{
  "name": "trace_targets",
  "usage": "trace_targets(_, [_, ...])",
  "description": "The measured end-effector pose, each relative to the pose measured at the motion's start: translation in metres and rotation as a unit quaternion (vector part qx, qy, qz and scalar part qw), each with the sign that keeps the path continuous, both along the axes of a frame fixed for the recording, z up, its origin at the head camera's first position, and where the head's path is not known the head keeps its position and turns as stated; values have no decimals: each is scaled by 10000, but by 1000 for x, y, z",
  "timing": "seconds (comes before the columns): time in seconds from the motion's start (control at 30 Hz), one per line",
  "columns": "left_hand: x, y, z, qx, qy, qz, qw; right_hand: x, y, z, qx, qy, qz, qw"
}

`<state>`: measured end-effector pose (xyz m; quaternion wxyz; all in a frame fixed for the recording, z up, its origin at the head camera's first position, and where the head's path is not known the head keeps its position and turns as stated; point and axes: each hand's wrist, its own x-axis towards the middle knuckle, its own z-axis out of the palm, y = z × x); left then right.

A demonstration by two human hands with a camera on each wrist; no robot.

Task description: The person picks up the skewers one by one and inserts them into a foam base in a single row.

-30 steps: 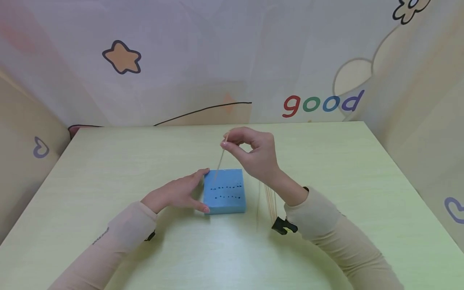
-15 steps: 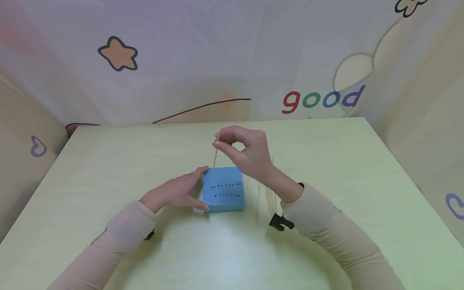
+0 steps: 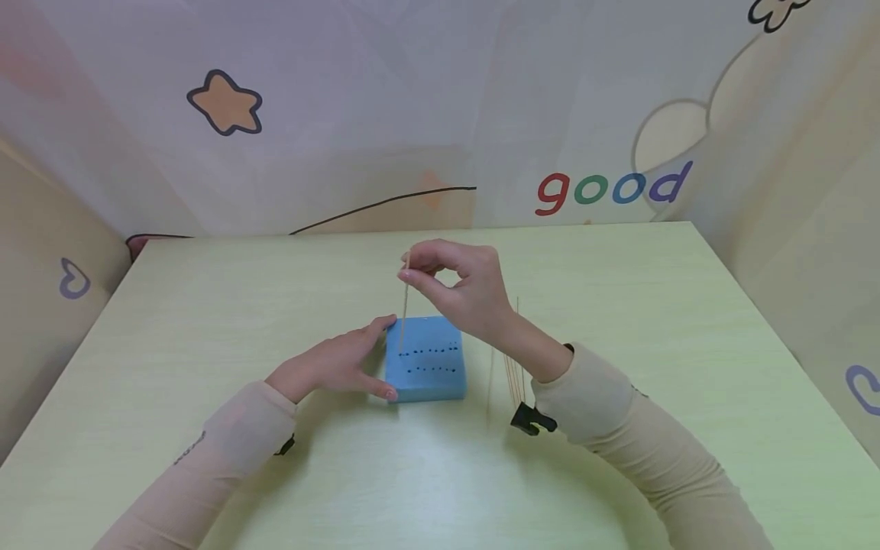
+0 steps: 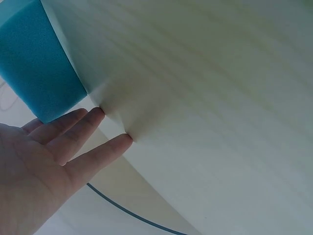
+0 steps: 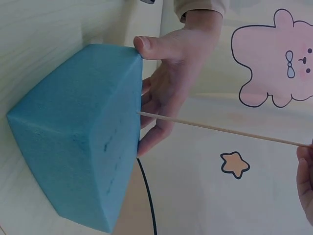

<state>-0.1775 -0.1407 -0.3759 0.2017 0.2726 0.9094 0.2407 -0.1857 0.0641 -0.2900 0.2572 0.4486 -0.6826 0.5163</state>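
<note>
A blue foam block (image 3: 428, 382) lies in the middle of the table, with two rows of dark dots on its top. My left hand (image 3: 337, 363) spans its left side, thumb at the near corner and index finger at the far corner. Straight, spread fingers (image 4: 100, 159) show in the left wrist view. Above the block, my right hand (image 3: 464, 290) pinches the upper end of a thin wooden skewer (image 3: 405, 309) between thumb and fingers. The skewer's lower tip meets the block's top at the left end of the farther row, also visible in the right wrist view.
Several more thin skewers (image 3: 513, 378) lie on the table (image 3: 619, 305) right of the block, partly hidden by the right forearm. A black buckle (image 3: 532, 420) hangs by the right cuff. A printed curtain (image 3: 357, 99) stands behind the table.
The right hand has moved left with the skewer, bringing its lower tip to the left end of the farther dot row. The left hand and the block keep their places.
</note>
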Motion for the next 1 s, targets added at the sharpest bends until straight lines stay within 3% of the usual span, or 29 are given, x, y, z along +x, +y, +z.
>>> trace_targets(0.33, [1,1,2,2,48,43,10000,0,-5,-8,110,-36,156,9998])
trace_targets(0.53, [2,0,1,139,108,52,9998,1,-6,-12,179,-294,274,9990])
trace_targets(1.0, [1,1,2,240,181,-19,9995,3,-7,-13,259,-375,190,9988])
